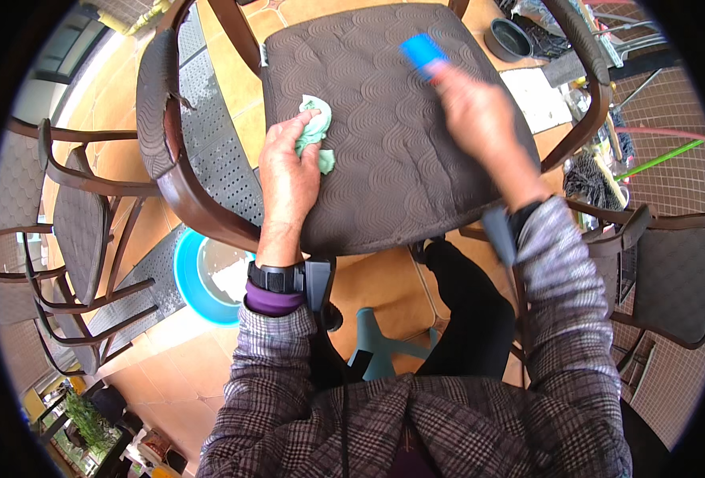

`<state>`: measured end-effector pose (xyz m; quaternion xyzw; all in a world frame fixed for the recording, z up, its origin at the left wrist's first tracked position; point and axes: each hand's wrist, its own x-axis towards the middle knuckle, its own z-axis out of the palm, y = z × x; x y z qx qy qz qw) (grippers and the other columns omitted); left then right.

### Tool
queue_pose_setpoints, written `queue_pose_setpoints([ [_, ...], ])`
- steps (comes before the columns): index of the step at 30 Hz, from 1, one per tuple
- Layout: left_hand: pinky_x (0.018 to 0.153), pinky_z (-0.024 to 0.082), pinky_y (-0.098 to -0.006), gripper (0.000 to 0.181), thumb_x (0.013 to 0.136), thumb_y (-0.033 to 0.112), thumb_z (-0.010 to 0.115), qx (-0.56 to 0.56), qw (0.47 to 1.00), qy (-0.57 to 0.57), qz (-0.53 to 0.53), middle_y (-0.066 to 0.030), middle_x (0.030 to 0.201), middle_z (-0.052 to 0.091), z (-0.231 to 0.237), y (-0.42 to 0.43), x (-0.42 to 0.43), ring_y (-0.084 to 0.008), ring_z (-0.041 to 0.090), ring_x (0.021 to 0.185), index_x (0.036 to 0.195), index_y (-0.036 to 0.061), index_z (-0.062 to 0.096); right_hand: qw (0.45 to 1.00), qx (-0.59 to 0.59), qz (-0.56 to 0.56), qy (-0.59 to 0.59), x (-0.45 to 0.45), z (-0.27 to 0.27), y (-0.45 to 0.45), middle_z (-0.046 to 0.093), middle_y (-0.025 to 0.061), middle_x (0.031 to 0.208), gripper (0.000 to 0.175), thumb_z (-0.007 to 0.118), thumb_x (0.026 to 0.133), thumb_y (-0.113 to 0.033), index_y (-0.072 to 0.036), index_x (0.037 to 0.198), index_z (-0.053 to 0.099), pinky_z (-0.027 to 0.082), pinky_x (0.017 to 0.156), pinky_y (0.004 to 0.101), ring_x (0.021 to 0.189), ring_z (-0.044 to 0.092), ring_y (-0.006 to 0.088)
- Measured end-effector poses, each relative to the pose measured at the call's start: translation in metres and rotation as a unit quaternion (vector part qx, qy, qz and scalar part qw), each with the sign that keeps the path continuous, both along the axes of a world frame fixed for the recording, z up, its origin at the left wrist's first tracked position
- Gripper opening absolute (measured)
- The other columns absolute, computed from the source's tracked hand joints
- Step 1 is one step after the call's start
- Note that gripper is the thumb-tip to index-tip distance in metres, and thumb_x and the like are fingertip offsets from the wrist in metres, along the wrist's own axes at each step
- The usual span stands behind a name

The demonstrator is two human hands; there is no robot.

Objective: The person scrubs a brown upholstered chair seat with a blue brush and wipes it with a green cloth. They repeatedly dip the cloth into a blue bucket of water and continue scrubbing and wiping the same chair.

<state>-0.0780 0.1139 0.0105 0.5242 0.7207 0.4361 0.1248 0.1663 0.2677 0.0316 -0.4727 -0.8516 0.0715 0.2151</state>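
Note:
A dark brown padded chair seat [376, 131] with a wavy quilted pattern spreads before me. My left hand [290, 161] rests at its left part, with a crumpled pale green cloth [313, 128] between thumb and fingers. Over the right side of the seat, my right hand [478, 107] grips a blue block-like object [422, 52] with a bit of red beside my fingers. Motion blur hides whether it is a brush or a sponge, and whether it touches the fabric. The chair's left armrest [158, 107] has torn covering.
A light blue basin [182, 281] of cloudy, foamy water stands on the left. More brown chairs [83, 227] are stacked there; another chair [675, 281] is at right. Beyond the seat's right side lie a dark bowl [509, 39] and mop head [591, 179]. Below me is a grey-green stool [376, 340].

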Motion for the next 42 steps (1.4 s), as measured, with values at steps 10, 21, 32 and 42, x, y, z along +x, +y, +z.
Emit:
queue_pose_setpoints([
  [10, 0.101, 0.051, -0.0384, 0.041, 0.083, 0.001, 0.074, -0.056, 0.997, 0.012, 0.048, -0.0176, 0.122, 0.064, 0.001, 0.016, 0.004, -0.0333, 0.065, 0.113, 0.122, 0.0110, 0.074, 0.998, 0.030, -0.059, -0.015, -0.031, -0.011, 0.043, 0.076, 0.0149, 0.093, 0.029, 0.049, 0.104, -0.034, -0.036, 0.120, 0.073, 0.059, 0.069, 0.0515, 0.081, 0.074, 0.0365],
  [21, 0.096, 0.051, -0.0413, 0.041, 0.075, -0.011, 0.064, 0.009, 0.995, 0.042, 0.092, -0.0167, 0.108, 0.064, -0.004, 0.055, 0.010, -0.0356, 0.063, 0.102, 0.112, 0.0028, 0.074, 0.997, 0.036, -0.062, 0.010, -0.052, -0.019, 0.083, 0.075, 0.0148, 0.093, 0.030, 0.053, 0.103, -0.029, -0.039, 0.124, 0.072, 0.060, 0.070, 0.0501, 0.082, 0.073, 0.0379],
  [32, 0.093, 0.051, -0.0443, 0.037, 0.075, -0.007, 0.072, 0.052, 0.988, 0.131, 0.062, -0.0134, 0.101, 0.070, -0.019, 0.107, -0.005, -0.0370, 0.061, 0.105, 0.107, 0.0104, 0.074, 0.999, 0.026, -0.026, -0.020, -0.069, -0.022, 0.113, 0.076, 0.0077, 0.087, 0.030, 0.049, 0.104, -0.033, -0.039, 0.118, 0.074, 0.060, 0.074, 0.0483, 0.082, 0.075, 0.0319],
  [42, 0.094, 0.050, -0.0460, 0.029, 0.074, -0.006, 0.069, 0.064, 0.976, 0.109, 0.177, -0.0185, 0.099, 0.066, -0.014, 0.179, -0.049, -0.0392, 0.061, 0.105, 0.102, 0.0030, 0.067, 0.992, -0.038, 0.111, -0.053, -0.114, -0.002, 0.105, 0.077, 0.0092, 0.100, 0.032, 0.051, 0.100, -0.029, -0.037, 0.122, 0.073, 0.059, 0.082, 0.0491, 0.092, 0.074, 0.0327],
])
